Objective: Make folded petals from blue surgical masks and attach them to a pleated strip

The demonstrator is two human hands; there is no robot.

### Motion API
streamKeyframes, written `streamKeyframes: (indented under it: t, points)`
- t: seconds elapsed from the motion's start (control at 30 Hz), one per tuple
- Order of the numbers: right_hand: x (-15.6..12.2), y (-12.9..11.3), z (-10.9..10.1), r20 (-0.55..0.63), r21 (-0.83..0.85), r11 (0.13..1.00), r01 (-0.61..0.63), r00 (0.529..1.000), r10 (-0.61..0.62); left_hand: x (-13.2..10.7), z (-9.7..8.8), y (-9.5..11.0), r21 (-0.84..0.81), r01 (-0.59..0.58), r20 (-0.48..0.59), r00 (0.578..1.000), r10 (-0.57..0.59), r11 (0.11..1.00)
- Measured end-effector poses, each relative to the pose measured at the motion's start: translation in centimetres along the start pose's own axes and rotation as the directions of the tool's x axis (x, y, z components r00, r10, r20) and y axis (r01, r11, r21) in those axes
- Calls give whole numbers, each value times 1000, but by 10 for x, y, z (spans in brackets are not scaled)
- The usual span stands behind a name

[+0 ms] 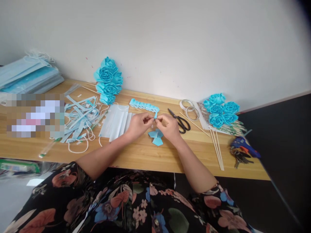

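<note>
My left hand (140, 126) and my right hand (168, 127) meet over the middle of the table. Between their pinched fingertips they hold a small blue petal piece (155, 115), its lower end covered by the fingers. Just behind it a row of curled blue petals (143, 105) lies on the wood. Flat blue petal pieces (157, 139) rest on the table below my hands. To the left of my left hand are several pale blue face masks (114, 121), partly behind the wrist. Black-handled scissors (183, 124) lie beside my right hand.
On the wooden table (145, 158), blue flowers (108, 81) stand left and more flowers (217, 110) lie right. Cut strips and ear loops (82, 116) form a heap. Tape rolls (191, 113), wooden sticks (216, 149), a glue gun (245, 145), keys (239, 158) and stacked masks (26, 76) surround.
</note>
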State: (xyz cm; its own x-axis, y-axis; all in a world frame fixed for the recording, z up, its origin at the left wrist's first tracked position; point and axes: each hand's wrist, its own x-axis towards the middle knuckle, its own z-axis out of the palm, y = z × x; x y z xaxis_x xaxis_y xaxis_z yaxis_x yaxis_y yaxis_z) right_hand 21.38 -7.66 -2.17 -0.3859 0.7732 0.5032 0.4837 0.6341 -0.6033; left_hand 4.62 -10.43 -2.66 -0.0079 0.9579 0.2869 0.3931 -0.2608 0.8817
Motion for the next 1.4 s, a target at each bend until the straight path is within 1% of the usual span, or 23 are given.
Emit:
streamKeyframes:
  t: [0.33, 0.53, 0.67, 0.77, 0.9, 0.93, 0.97, 1.0, 1.07, 1.13, 1.17, 1.23, 1.3, 1.4]
  points:
    - [0, 2, 0, 0, 8, 1000, 15, 1000, -15, 2, 0, -1, -82, 34, 30, 999, -32, 996]
    - [0, 2, -1, 17, 58, 995, -77, 997, 76, 2, -1, -3, -103, 48, 41, 998, -44, 993]
    - [0, 0, -3, 32, 119, 984, -135, 991, 132, 2, 0, -4, -140, 82, 58, 996, -75, 987]
    - [1, 0, -3, 33, 175, 970, -169, 986, 166, 4, 0, -6, -230, 127, 64, 991, -115, 965]
    - [1, 4, -4, 64, 328, 911, -249, 968, 242, 7, -3, -7, -385, 156, -4, 985, -171, 910]
    - [1, 5, -4, 76, 365, 893, -263, 964, 253, 8, -4, -8, -422, 170, -5, 982, -189, 890]
    - [1, 6, -5, 89, 392, 879, -271, 962, 257, 9, -5, -7, -460, 192, 14, 978, -209, 867]
    - [0, 6, -4, 99, 407, 871, -276, 961, 258, 10, -5, -7, -496, 224, 56, 972, -227, 839]
    - [0, 7, -4, 112, 409, 868, -281, 960, 258, 11, -7, -5, -545, 303, 173, 953, -249, 782]
    - [0, 7, -3, 118, 401, 870, -288, 958, 263, 11, -9, -2, -554, 353, 262, 934, -244, 754]
    - [-1, 7, -3, 119, 399, 870, -290, 957, 265, 11, -9, -1, -548, 360, 280, 930, -240, 755]
    - [0, 7, -3, 127, 401, 869, -288, 958, 259, 11, -10, 0, -532, 347, 269, 934, -234, 772]
    - [0, 6, -3, 144, 406, 871, -278, 960, 240, 11, -9, 1, -524, 324, 236, 944, -232, 788]
    - [1, 5, -3, 176, 412, 869, -273, 960, 217, 11, -7, 1, -527, 308, 200, 951, -236, 792]
